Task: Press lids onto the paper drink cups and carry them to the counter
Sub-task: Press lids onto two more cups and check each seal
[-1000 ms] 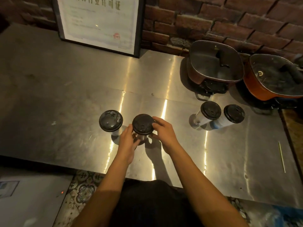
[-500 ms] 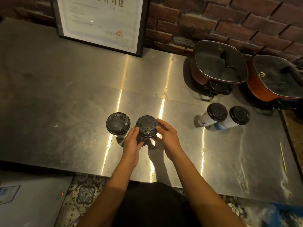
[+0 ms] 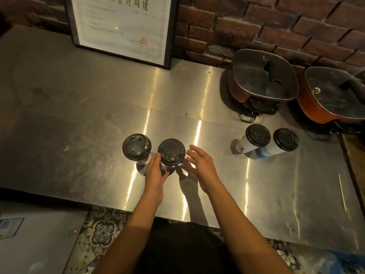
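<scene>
My left hand [image 3: 155, 175] rests against the near side of the middle lidded cup [image 3: 171, 152], grip loose, fingers straight rather than wrapped. My right hand [image 3: 201, 164] hangs just beside it, grip spread open, touching nothing. The cup stands on the steel surface [image 3: 79, 115] beside another lidded cup [image 3: 136, 146]. Framed certificate [image 3: 122, 26] behind: its print is too blurred to read.

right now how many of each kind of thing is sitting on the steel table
lidded paper cups: 4
electric pans with glass lids: 2
framed certificate: 1
thin stick: 1
total: 8
</scene>
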`<state>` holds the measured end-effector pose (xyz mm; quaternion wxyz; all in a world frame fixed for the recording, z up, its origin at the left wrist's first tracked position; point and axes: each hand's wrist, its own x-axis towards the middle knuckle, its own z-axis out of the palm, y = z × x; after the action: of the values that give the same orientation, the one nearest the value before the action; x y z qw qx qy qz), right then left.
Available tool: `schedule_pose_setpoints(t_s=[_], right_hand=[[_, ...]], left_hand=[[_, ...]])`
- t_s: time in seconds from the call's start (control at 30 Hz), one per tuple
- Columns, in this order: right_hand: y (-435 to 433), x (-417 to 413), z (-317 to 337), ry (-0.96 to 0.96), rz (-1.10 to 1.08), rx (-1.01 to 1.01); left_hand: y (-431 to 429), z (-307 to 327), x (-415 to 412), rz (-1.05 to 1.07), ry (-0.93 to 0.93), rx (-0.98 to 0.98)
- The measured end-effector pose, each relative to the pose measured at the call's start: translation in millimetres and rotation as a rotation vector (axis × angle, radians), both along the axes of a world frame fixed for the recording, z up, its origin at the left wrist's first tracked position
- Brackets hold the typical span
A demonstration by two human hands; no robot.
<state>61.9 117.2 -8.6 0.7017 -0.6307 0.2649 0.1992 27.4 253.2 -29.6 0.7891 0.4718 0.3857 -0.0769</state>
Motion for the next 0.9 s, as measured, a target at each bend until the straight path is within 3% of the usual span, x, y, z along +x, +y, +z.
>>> schedule_pose_setpoints(t_s=[0.13,0.3,0.6,0.9], right_hand=[[-30,-1,0,0.016,0.012,-0.033],[-93,3,12,-0.121,-0.019,-0.097],[-218,49,41,-0.352,-0.037,-0.533],[-245,91,40,-0.324,0.439,-0.861]], left_hand=[[-16,1,-14,0.062,0.054,0.033],[-58,-4,-42,0.094,0.173,0.002],[-183,36,16,-0.313,0.086,0.106],[-254,57,89,-0.411,0.003,0.210]])
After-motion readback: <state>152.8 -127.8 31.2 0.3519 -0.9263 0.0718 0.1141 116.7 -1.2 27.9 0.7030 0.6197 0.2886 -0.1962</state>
